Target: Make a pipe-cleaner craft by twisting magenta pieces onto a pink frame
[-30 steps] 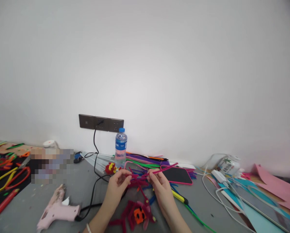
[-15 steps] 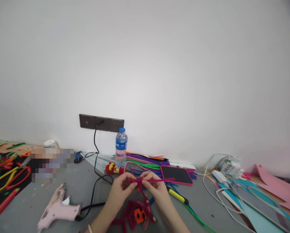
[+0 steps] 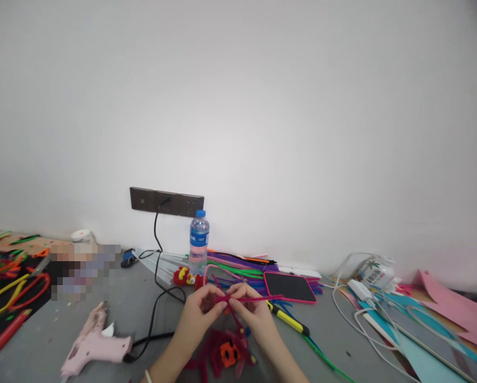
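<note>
Between my hands are magenta pipe cleaners [image 3: 262, 299] that cross each other, one end reaching out to the right and another slanting down. My left hand [image 3: 200, 308] pinches them between thumb and forefinger, a pale band on its wrist. Close beside it, my right hand [image 3: 248, 308] grips the same pipe cleaners near the crossing, the two thumbs almost touching. Below, on the grey table, lies a dark red pipe-cleaner figure [image 3: 212, 351] with an orange-and-black face patch [image 3: 229, 354]. My fingers cover the exact joint of the strands.
A pink glue gun [image 3: 98, 343] lies at left, its black cord running to the wall socket [image 3: 166, 201]. A water bottle [image 3: 199, 239], a phone [image 3: 289, 287], and a yellow-black cutter [image 3: 289, 320] surround my hands. Scissors [image 3: 17, 295] lie far left; white cables [image 3: 366, 332] are at right.
My right hand has shifted slightly left, closer to my left hand, and the pipe cleaner's right end has moved a little left with it. Both hands keep their hold.
</note>
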Motion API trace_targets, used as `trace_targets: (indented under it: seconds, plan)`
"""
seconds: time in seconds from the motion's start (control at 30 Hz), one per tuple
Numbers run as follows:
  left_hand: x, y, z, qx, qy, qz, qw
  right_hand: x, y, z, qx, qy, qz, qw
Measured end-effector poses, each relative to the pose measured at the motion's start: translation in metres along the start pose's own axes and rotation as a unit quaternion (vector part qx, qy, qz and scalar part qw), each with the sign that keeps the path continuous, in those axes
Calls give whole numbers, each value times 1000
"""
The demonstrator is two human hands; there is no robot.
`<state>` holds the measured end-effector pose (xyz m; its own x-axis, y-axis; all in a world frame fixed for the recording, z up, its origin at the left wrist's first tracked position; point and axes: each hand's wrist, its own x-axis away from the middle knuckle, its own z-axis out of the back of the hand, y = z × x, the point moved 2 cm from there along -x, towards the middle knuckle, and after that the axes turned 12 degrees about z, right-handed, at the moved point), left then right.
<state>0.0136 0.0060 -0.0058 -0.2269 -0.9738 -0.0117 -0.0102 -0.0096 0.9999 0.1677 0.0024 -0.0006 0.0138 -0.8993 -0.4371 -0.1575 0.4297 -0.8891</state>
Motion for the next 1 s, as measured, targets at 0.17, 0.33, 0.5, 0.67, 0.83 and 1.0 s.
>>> trace_targets:
  seconds: [0.17, 0.33, 0.5, 0.67, 0.83, 1.0]
  plan:
    - [1, 1, 1, 5, 5, 2, 1000, 0, -3, -2, -14, -5, -5, 1000]
    - [1, 0, 1, 12, 11, -1, 1000, 0, -3, -1, 8, -15, 12, 1000]
    - [0, 0, 2, 31, 33, -5, 999, 0, -1, 0, -3, -15, 13, 1000]
    - [-3, 1, 5, 72, 43, -6, 996, 1, -3, 3, -17, -14, -8, 1000]
    - [-2, 2, 5, 87, 47, -7, 995, 0, 0, 7, -23, 7, -10, 1000]
    - [-1, 3, 4, 76, 55, -10, 996, -1, 4, 7, -21, 19, -15, 999]
